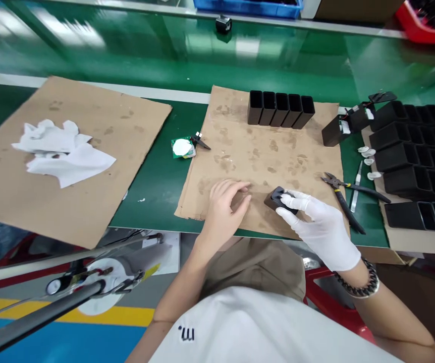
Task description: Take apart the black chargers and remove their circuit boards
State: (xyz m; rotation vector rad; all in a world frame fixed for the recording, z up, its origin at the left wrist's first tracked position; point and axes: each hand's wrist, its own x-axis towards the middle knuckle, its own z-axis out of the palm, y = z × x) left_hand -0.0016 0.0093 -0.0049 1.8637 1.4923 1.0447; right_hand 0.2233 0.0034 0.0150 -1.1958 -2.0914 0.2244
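Note:
My right hand [318,224], in a white glove, grips a small black plastic part [276,196] that rests on the stained brown cardboard sheet [248,151]. My left hand [225,206] is bare and lies on the same cardboard just left of the part, fingers loosely curled and slightly apart, holding nothing. A row of several black rectangular housings [280,108] stands at the far edge of that cardboard.
Black-handled cutters [344,194] lie right of my gloved hand. Stacked black housings [416,156] fill the right side. A second cardboard [89,166] on the left carries crumpled white paper [60,151]. A small white-and-green item [182,147] lies between the cardboards. A green conveyor [164,50] runs behind.

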